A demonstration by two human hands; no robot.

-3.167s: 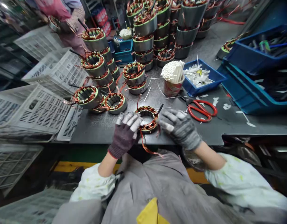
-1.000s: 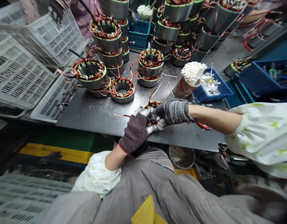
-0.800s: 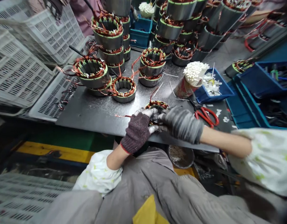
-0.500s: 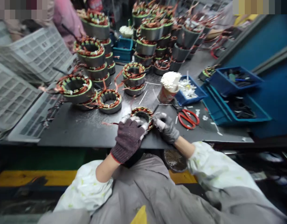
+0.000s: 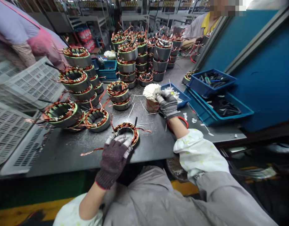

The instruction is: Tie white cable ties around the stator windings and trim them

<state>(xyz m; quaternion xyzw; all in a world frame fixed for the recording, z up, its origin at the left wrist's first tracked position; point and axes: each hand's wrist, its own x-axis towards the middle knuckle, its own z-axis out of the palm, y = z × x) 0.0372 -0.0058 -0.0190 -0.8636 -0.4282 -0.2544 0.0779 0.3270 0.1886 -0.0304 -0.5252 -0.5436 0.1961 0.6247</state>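
Note:
A motor stator [image 5: 135, 134] with copper windings lies flat near the table's front edge; a black sleeve stands up from its far right side. My left hand [image 5: 115, 153], in a dark purple glove with pale fingertips, grips the stator's near left rim. My right hand [image 5: 167, 103], in a grey striped glove, is at a paper cup [image 5: 152, 106] packed with thin white strips [image 5: 151, 91]. Its fingers are pinched at the bundle's right edge; their tips are partly hidden. Red-handled scissors [image 5: 184, 121] lie partly behind my right wrist.
Stacked stators [image 5: 126, 58] stand at the back, with more stators [image 5: 75, 80] at left. A blue bin [image 5: 185, 99] of white scraps sits behind my right hand. Bins of black sleeves [image 5: 215, 114] are at right, white crates [image 5: 29, 83] at left. Other people are beyond the table.
My right hand has left the stator and moved up and away to the cup of white strips. My left hand stays on the stator. The camera view has tilted up and shifted.

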